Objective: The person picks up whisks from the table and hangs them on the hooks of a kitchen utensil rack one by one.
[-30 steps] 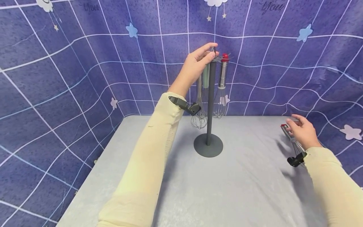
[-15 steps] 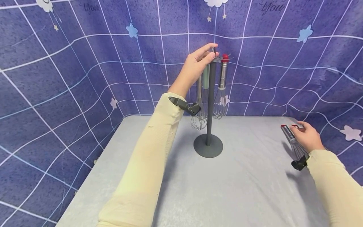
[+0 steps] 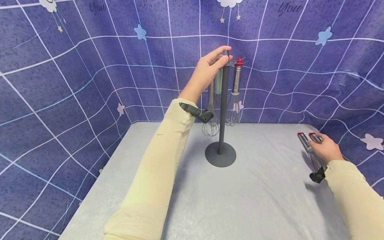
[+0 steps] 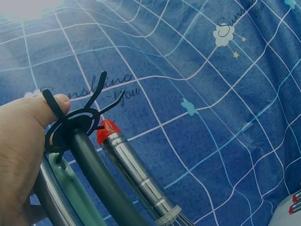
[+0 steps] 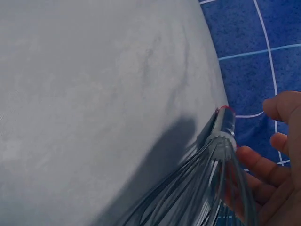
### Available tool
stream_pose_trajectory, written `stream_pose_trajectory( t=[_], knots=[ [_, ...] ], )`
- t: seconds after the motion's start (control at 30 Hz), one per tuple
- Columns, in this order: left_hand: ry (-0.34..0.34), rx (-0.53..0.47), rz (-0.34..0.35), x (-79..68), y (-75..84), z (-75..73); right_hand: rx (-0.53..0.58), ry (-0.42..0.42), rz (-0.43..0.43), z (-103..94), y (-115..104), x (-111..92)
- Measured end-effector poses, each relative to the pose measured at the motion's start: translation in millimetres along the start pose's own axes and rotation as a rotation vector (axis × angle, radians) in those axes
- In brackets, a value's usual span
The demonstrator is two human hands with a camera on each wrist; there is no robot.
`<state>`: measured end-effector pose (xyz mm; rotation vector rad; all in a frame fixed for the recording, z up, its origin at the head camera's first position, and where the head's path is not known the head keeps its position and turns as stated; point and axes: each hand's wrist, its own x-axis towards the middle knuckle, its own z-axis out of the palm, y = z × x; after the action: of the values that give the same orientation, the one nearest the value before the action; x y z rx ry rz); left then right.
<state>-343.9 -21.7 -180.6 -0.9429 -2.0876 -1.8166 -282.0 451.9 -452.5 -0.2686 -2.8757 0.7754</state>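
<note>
At the top of a dark grey utensil stand (image 3: 223, 103), my left hand (image 3: 208, 66) pinches its tip; in the left wrist view the thumb (image 4: 40, 107) lies by the prongs. Hanging from the stand are a red-ended whisk (image 3: 236, 78), a steel-handled whisk (image 3: 211, 96) and a green-handled utensil (image 3: 218, 83). My right hand (image 3: 327, 149) is low over a second red-ended whisk (image 3: 315, 137), its thumb and fingers on either side of the handle. A parallel whisk (image 3: 304, 140) lies to its left. The right wrist view shows spread fingers (image 5: 258, 165) behind whisk wires (image 5: 207, 174).
The stand's round base (image 3: 220, 160) rests on a grey cloth-covered table (image 3: 255, 200). A blue gridded curtain (image 3: 270, 80) with stars hangs behind and at both sides. Both whisks on the table lie near its right edge.
My right hand has lowered and shifted slightly right, from above the left whisk to the whisk beside it, whose handle now shows. My left hand has stayed on the stand.
</note>
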Motion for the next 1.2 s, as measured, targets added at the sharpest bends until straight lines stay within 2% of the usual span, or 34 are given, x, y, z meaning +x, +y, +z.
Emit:
stream_pose_trajectory(
  t=[0.23, 0.43, 0.67, 0.8, 1.2],
  knots=[
    [-0.005, -0.036, -0.011, 0.8, -3.1, 2.4, -0.039, -0.022, -0.024, 6.4, 9, -3],
    [-0.001, -0.016, -0.017, 1.1, -2.8, 3.9, -0.075, -0.035, -0.031, 6.5, 10, -1],
    [0.0, -0.022, -0.005, 0.4, -1.9, 4.7, -0.175, -0.134, -0.054, 5.5, 12, 4],
    [0.001, -0.022, 0.0, 0.3, -1.4, 4.0, -0.196, -0.168, -0.051, 4.1, 11, 4],
    [0.017, 0.005, -0.016, -0.9, -0.3, 1.2, -0.207, -0.16, -0.021, 3.8, 1, 3]
  ],
)
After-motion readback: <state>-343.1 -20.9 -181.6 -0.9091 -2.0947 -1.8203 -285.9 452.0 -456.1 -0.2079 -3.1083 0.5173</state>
